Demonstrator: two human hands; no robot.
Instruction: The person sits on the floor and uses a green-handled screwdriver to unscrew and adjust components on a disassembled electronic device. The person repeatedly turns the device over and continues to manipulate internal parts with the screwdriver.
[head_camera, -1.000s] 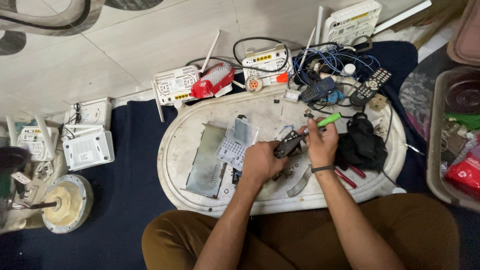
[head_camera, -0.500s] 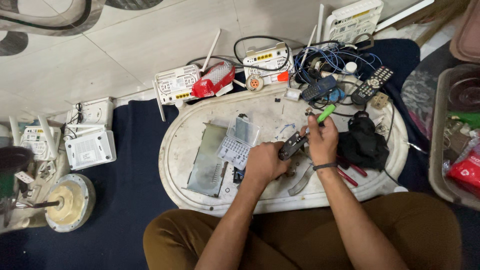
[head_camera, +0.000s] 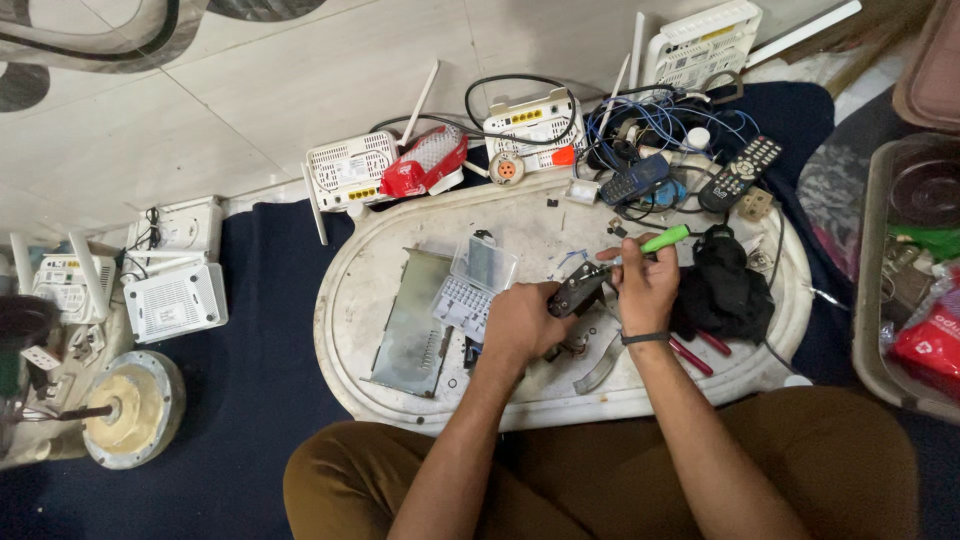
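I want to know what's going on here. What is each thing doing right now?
Left hand: gripping the small dark device.
Small dark device: held above the tray.
Right hand: holding the green-handled screwdriver.
Green-handled screwdriver: tilted, held.
Clear plastic parts box: open.
White oval tray: lying flat.

On the table (head_camera: 400, 440) a metal plate (head_camera: 415, 325) lies left of a cloth bundle (head_camera: 722, 290) — routers (head_camera: 350, 170) behind, on the floor (head_camera: 250, 80).
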